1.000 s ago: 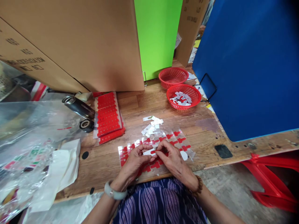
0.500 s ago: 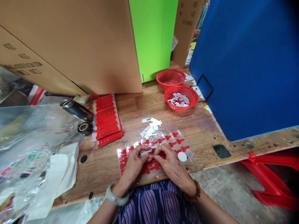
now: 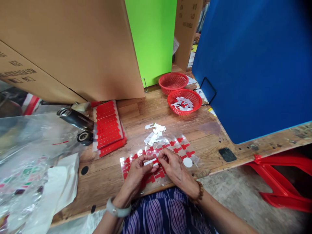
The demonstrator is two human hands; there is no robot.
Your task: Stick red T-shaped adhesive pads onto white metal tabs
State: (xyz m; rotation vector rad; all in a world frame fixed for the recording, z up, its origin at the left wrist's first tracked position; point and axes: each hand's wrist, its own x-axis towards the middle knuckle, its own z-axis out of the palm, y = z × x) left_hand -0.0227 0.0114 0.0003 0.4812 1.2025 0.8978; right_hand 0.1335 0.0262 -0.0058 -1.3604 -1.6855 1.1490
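My left hand [image 3: 139,170] pinches a small white card piece [image 3: 150,162] between thumb and fingers. At its right end my right hand [image 3: 173,165] has its fingertips closed on a red sticker [image 3: 157,160], which touches or nearly touches the card; the exact contact is hidden by the fingers. Beneath both hands lies a clear sheet [image 3: 186,146] bearing rows of red T-shaped stickers. A round white disc [image 3: 187,162] rests on the sheet, right of my right hand. Just beyond the sheet is a loose pile of white card pieces [image 3: 156,131].
Two red baskets [image 3: 173,81] stand at the back, the nearer one [image 3: 198,105] holding white pieces. Stacked red sticker sheets [image 3: 108,125], a dark flask [image 3: 75,118] and its cap [image 3: 84,138] lie left. Plastic bags [image 3: 26,175] cover the far left. A blue panel [image 3: 253,71] rises right.
The white card in my left hand is turned more into view, and my right fingertips are at its right end. The whole view has shifted slightly.
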